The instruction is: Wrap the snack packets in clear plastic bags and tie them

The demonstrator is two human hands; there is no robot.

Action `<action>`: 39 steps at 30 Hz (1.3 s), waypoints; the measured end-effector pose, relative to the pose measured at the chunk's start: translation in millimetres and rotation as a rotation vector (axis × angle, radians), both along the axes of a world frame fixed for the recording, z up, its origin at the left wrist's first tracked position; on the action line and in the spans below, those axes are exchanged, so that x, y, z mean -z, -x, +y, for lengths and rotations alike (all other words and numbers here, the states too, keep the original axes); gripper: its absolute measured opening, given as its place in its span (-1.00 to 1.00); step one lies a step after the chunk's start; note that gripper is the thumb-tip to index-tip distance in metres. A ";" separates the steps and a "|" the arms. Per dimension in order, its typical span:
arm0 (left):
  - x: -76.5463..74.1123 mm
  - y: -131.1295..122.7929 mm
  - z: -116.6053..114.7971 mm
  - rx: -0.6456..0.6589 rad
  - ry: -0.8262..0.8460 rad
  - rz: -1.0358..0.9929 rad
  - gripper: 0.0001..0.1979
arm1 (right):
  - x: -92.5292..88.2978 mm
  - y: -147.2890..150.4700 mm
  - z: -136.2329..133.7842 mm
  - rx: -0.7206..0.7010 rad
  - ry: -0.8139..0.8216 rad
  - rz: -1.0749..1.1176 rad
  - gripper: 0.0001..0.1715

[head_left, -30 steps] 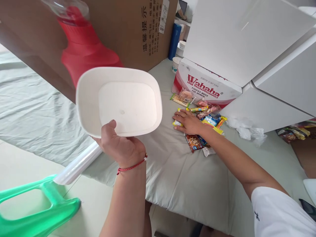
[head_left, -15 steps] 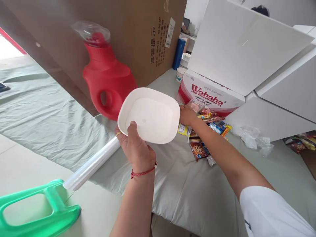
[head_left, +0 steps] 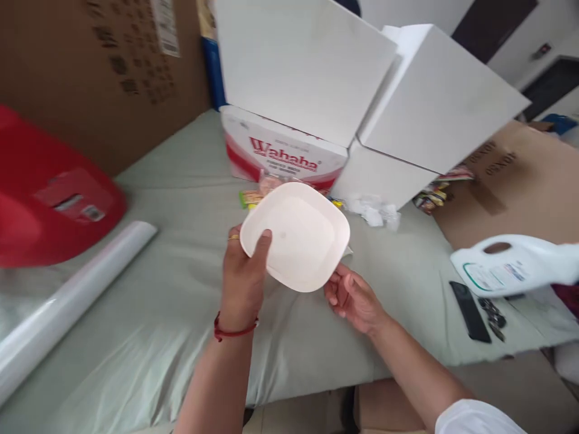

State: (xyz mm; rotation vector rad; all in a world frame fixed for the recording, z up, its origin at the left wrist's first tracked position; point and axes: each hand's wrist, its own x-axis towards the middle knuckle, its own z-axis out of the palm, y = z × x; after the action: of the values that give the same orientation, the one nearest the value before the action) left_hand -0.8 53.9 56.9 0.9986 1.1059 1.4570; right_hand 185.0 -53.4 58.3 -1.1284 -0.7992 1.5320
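My left hand grips a white plastic bowl by its left edge, thumb pressed on the inside and fingers underneath. The bowl is tilted so that its inside faces me, and nothing lies in it. At the bowl's lower right edge is my right hand, palm up with loosely curled fingers and the thumb apart. I see nothing held in it; whether its fingertips touch the bowl's underside I cannot tell. Behind the bowl, packaged snacks show only in part, the rest hidden.
A white and red Wahaha carton stands behind, below white boxes. On the left are a red jug and a plastic film roll. Rightward lie clear plastic wrap, a white jug, a phone and keys.
My view has swung right. My right hand has come back from the snacks to the bowl's lower right edge. The bowl stays in my left hand.
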 end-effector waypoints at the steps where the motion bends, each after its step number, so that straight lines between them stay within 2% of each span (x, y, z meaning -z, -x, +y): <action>1: 2.0 -16.7 -6.6 0.099 0.031 0.044 -0.44 | 2.1 -8.6 -16.7 0.099 0.039 0.011 -0.42; 3: 4.8 -48.8 -24.1 0.337 0.090 0.118 -0.38 | 5.8 -27.5 -47.2 0.303 0.118 0.020 -0.55; 5: 6.7 -74.5 -43.3 0.556 0.077 0.156 -0.33 | 9.2 -47.7 -74.9 0.518 0.197 0.047 -0.60; 7: 9.7 -89.5 -57.2 0.690 0.058 0.196 -0.31 | 12.8 -69.7 -99.0 0.732 0.265 0.114 -0.59; 10: 17.3 -91.5 -57.9 0.703 0.105 0.320 -0.30 | 16.7 -110.9 -120.6 0.919 0.311 0.248 -0.53; 12: 22.0 -83.4 -46.0 0.648 0.117 0.399 -0.36 | 13.8 -146.5 -117.5 0.961 0.300 0.293 -0.52; 14: 24.4 -72.7 -30.4 0.640 0.129 0.447 -0.41 | 2.7 -187.9 -96.8 1.000 0.287 0.272 -0.58; 17: 23.2 -59.3 -12.0 0.589 0.146 0.451 -0.44 | -26.1 -250.4 -43.4 1.085 0.240 0.181 -0.66; 19: 20.7 -54.2 -6.4 0.534 0.143 0.483 -0.45 | -42.9 -281.0 -8.7 1.125 0.218 0.085 -0.46; 21: 18.1 -52.1 -5.6 0.519 0.135 0.562 -0.51 | -47.0 -293.1 13.3 1.096 0.212 -0.069 -0.36; 23: 16.3 -52.9 -7.7 0.564 0.105 0.662 -0.59 | -34.1 -283.5 18.9 0.960 0.184 -0.279 -0.48; 26: 16.8 -59.1 -13.2 0.669 0.059 0.757 -0.60 | 5.7 -242.0 5.6 0.696 0.191 -0.473 -0.66; 28: 20.3 -64.9 -18.5 0.750 0.036 0.784 -0.62 | 30.3 -214.0 -3.0 0.429 0.214 -0.635 -0.69; 30: 25.6 -70.0 -25.2 0.863 -0.002 0.821 -0.65 | 43.7 -199.0 0.6 0.215 0.157 -0.852 -0.72; 31: 28.5 -71.8 -28.6 0.931 -0.035 0.843 -0.66 | 45.6 -197.9 8.6 0.198 0.119 -0.954 -0.74; 33: 33.7 -74.1 -34.7 1.056 -0.112 0.890 -0.70 | 41.7 -207.2 35.9 0.353 0.070 -1.095 -0.76; 35: 37.4 -75.7 -37.7 1.119 -0.168 0.926 -0.73 | 32.2 -224.2 73.5 0.535 0.066 -1.167 -0.72; 37: 39.3 -77.9 -37.1 1.051 -0.166 0.931 -0.70 | 22.3 -239.0 113.7 0.655 0.073 -1.221 -0.60; 39: 39.9 -81.3 -33.7 0.907 -0.124 0.918 -0.58 | 14.9 -246.2 148.4 0.723 0.072 -1.261 -0.49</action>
State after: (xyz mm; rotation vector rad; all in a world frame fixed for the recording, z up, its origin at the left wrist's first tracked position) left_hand 80.5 20.1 17.0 2.0157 0.9231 0.2921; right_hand 431.2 95.0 43.4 -2.1496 -0.9366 0.1187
